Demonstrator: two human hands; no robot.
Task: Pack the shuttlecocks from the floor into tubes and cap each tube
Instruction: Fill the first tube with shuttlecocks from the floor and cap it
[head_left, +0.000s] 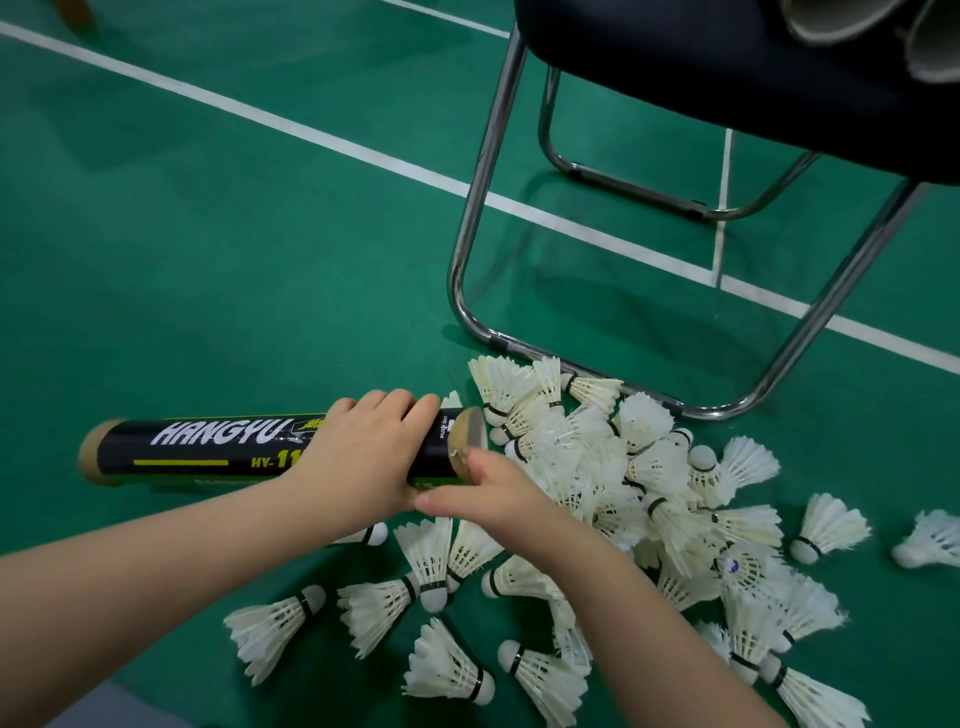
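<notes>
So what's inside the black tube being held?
Only the tube mouth's cardboard rim shows, turned toward the shuttlecock pile. The right hand partly covers the opening and the left hand grips the wall, so its contents are hidden.

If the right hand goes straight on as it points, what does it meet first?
The right hand would probably meet the tan end of the black cardboard shuttlecock tube, which the left hand grips.
</notes>
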